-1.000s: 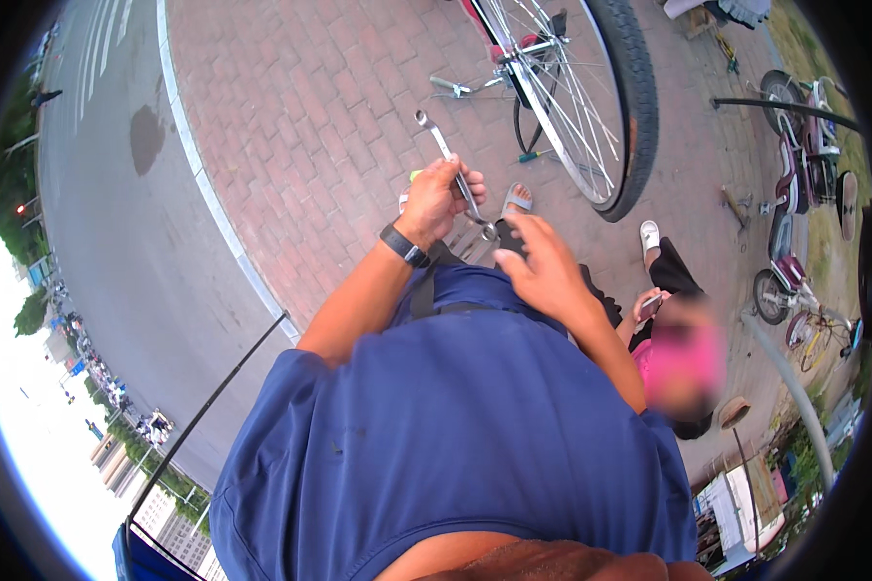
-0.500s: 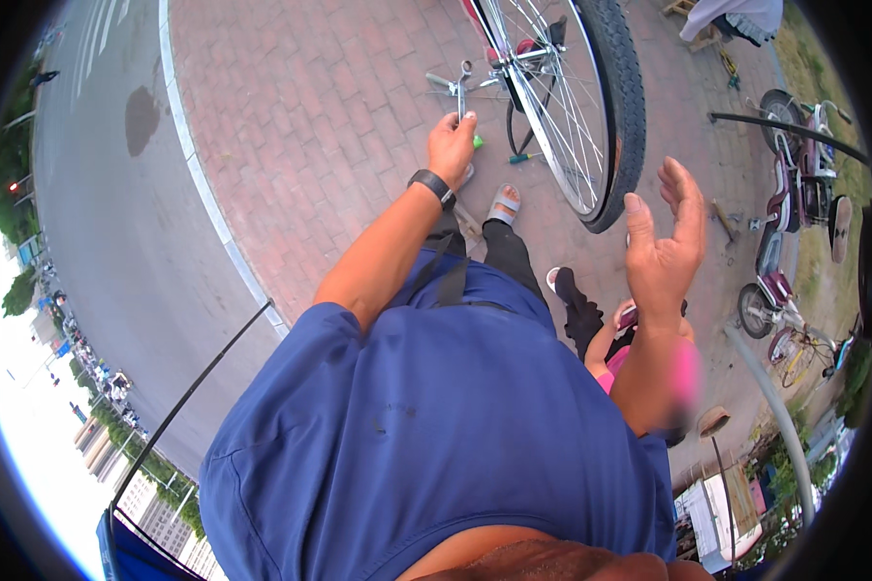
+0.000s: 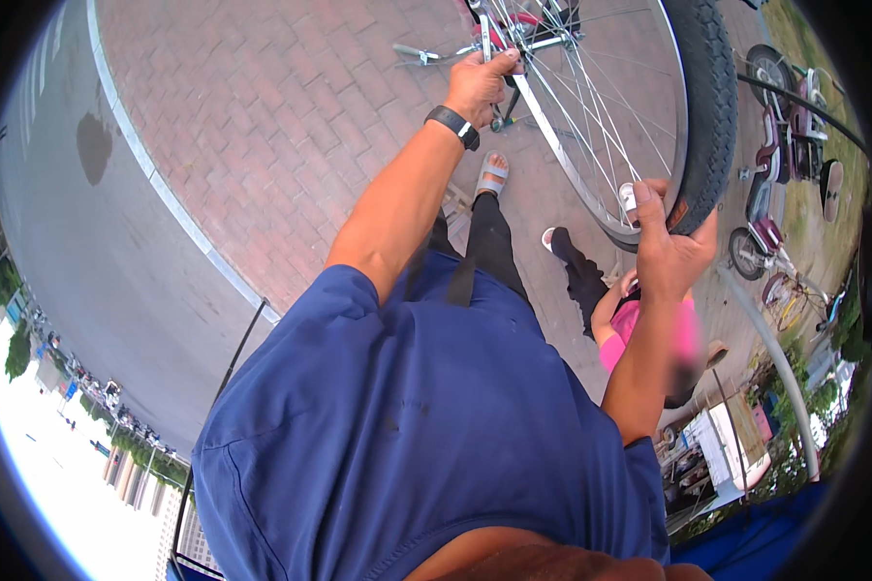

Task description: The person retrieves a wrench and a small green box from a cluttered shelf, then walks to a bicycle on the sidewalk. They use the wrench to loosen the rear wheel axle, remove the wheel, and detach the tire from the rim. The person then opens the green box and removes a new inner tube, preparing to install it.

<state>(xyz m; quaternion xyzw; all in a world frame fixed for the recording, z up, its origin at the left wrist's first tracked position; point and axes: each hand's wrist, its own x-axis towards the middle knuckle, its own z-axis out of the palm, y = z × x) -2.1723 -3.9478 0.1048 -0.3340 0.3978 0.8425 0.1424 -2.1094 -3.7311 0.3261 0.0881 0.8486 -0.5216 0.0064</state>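
My left hand [image 3: 477,89], with a black watch on the wrist, is closed on a steel wrench [image 3: 486,37] held upright against the fork beside the hub of a bicycle wheel [image 3: 702,116]. My right hand [image 3: 670,250] grips the lower part of that wheel, thumb and fingers around the black tyre and silver rim. The bicycle's red frame [image 3: 521,24] shows at the top, partly cut off, with a silver fork running down past my left hand.
Brick pavement [image 3: 213,116] meets a curb and asphalt road [image 3: 48,194] on the left. A person in pink [image 3: 625,344] is low at the right. Scooters [image 3: 780,155], a bicycle [image 3: 785,295] and a curved metal pole [image 3: 785,378] stand farther right.
My left hand has moved up to the wheel hub with the wrench. My right hand has left the wrench, swung right and taken hold of the tyre. The bicycle now appears nearer.
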